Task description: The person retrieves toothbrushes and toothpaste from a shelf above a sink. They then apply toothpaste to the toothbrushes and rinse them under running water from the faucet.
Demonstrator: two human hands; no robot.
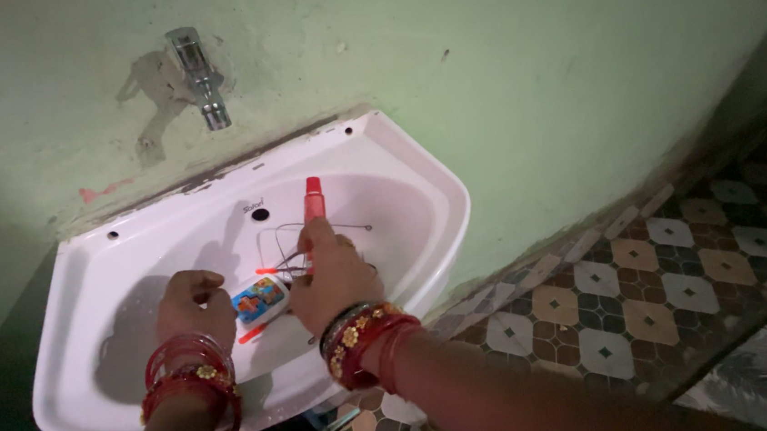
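Over a white wall-mounted washbasin (pixel 418 185), my right hand (pixel 334 283) is shut on a red toothpaste tube (pixel 313 198) whose capped end points away from me, together with thin metal wires (pixel 330 227). My left hand (pixel 192 308) is closed with its fingers curled, close to the left of a small white and blue packet (pixel 261 300) that lies between the two hands; whether it grips the packet is unclear. A thin red stick (pixel 251 333) pokes out below the packet. Both wrists carry red and gold bangles.
A metal tap (pixel 199 79) juts from the green wall above the basin. An overflow hole (pixel 260 214) sits in the basin's back wall. A patterned tile floor (pixel 663 285) spreads to the right and below the basin.
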